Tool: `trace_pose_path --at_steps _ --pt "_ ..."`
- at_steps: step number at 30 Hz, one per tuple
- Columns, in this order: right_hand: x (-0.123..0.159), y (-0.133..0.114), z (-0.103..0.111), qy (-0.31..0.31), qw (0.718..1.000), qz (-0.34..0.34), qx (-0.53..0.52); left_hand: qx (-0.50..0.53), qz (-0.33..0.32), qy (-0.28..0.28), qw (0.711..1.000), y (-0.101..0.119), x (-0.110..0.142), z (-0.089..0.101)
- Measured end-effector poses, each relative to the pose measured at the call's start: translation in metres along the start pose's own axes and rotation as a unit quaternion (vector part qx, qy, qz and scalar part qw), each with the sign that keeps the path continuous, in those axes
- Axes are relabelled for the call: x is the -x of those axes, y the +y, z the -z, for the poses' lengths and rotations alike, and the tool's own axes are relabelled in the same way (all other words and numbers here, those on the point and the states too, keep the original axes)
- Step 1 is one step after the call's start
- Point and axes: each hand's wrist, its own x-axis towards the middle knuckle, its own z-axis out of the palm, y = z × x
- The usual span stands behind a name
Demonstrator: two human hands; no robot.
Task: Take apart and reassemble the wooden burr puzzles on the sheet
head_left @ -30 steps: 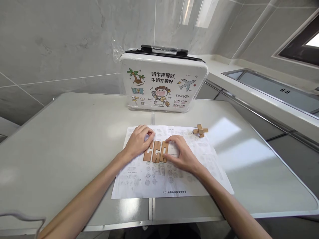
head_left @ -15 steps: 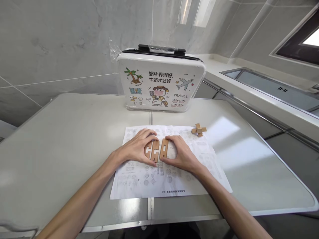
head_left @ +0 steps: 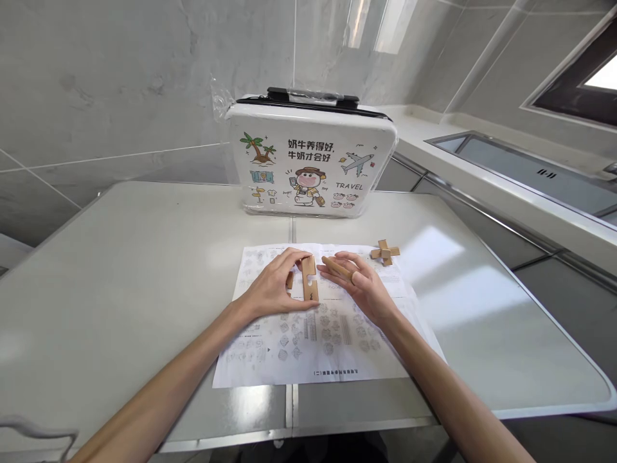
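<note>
My left hand [head_left: 276, 283] grips a notched wooden puzzle piece [head_left: 309, 286] by its two ends, thumb near and fingers far, with a dark mark at its near end. Under that hand, a second wooden piece [head_left: 289, 280] lies on the printed sheet, mostly hidden by the fingers. My right hand [head_left: 361, 283] is closed on a wooden puzzle piece [head_left: 337, 267], tilted so its narrow edge shows. A short distance separates the two held pieces. Both hands are over the white instruction sheet [head_left: 332, 360], printed with small figures.
A cross-shaped wooden puzzle [head_left: 385, 253] sits at the sheet's far right corner. Behind it all stands a white cartoon-printed case [head_left: 313, 161] in clear plastic, against the grey wall. The pale table [head_left: 159, 257] has a seam down its middle. A counter [head_left: 482, 154] runs along the right.
My left hand has taken up the notched piece and shifted it right, away from the piece beneath. My right hand has lifted its slotted piece off the sheet and turned it edge-on.
</note>
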Motion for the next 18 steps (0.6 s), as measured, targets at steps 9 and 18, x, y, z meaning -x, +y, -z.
trace_pose_path --at_steps 9,18 --pt "0.002 -0.002 -0.003 -0.056 0.993 -0.057 -0.090 0.105 0.136 0.053 0.984 0.007 -0.001 -0.008" --pt "0.002 0.000 -0.002 -0.056 0.991 -0.059 -0.105 0.227 0.154 0.074 0.959 0.013 -0.005 -0.010"
